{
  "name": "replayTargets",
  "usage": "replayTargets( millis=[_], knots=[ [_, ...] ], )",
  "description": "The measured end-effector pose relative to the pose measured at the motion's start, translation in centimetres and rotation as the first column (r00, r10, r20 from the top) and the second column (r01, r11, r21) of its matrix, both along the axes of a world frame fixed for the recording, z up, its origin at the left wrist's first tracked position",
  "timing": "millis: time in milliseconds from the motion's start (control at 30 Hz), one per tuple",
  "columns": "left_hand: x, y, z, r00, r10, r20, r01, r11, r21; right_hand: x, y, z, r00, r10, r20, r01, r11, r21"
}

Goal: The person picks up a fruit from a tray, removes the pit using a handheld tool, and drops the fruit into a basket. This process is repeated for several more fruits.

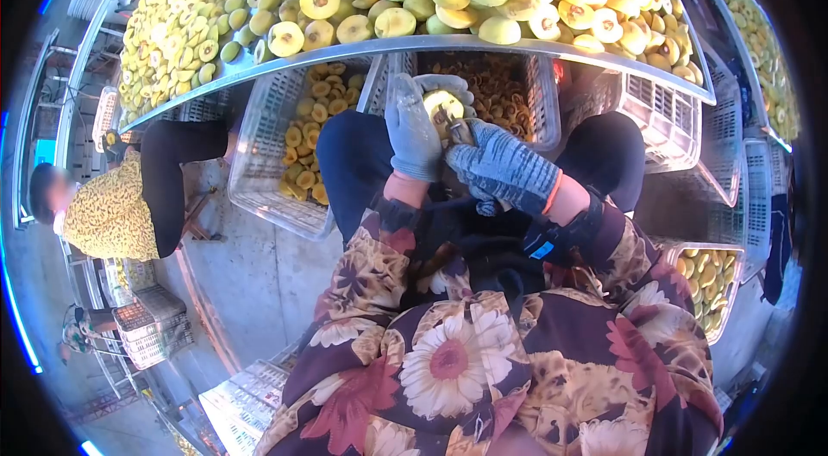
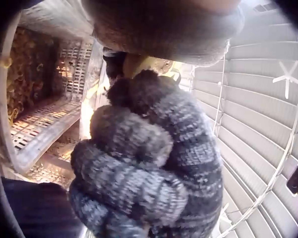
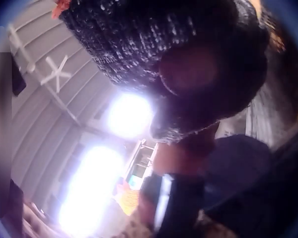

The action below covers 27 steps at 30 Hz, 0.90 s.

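Note:
In the head view my left hand (image 1: 410, 130), in a pale grey glove, holds a halved yellow-green stone fruit (image 1: 442, 103), its cut face with a brown centre turned up. My right hand (image 1: 504, 165), in a striped grey knit glove, grips a small hand tool (image 1: 463, 133) whose working end is right at the fruit. Curled fingers of the right glove (image 2: 139, 163) fill the left wrist view, below the fruit, and largely hide the tool. Seen from the right wrist, the dark knit glove (image 3: 134, 44) blocks the fruit and tool.
A metal-edged table (image 1: 345, 53) heaped with halved fruit stands ahead. Below it are a crate (image 1: 285, 213) of fruit halves at left and a crate (image 1: 545, 103) of brown scraps between my knees. More crates (image 1: 677, 115) stand at right. Another person (image 1: 108, 206) sits at left.

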<state>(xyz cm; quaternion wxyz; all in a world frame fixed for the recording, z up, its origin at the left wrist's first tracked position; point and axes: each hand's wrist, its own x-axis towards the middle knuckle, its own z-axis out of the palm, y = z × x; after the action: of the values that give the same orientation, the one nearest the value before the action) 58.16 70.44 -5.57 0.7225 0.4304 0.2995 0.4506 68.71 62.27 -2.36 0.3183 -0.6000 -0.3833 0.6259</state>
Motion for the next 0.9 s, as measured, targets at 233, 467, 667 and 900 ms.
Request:
replayTargets(
  millis=[233,467,667,900],
  knots=[
    [-0.3,0.6,-0.2,0.990,-0.142,-0.017,0.143,0.976,0.163,0.0,0.2,-0.9,0.966,0.053,0.253,-0.056,0.998,0.005],
    [0.2,0.2,-1.8,0.999,0.039,-0.029,-0.029,0.959,0.282,1.3,-0.2,-1.1,0.978,0.208,0.034,-0.210,0.973,0.094],
    [-0.2,0.8,-0.1,0.984,-0.176,-0.018,0.174,0.983,-0.055,0.5,-0.2,1.0,0.986,0.101,0.134,-0.093,0.993,-0.068],
    [0.6,0.4,-0.4,0.987,-0.111,-0.113,0.112,0.994,-0.001,1.4,-1.1,-1.6,0.915,-0.005,-0.403,-0.003,1.000,-0.018]
  ],
)
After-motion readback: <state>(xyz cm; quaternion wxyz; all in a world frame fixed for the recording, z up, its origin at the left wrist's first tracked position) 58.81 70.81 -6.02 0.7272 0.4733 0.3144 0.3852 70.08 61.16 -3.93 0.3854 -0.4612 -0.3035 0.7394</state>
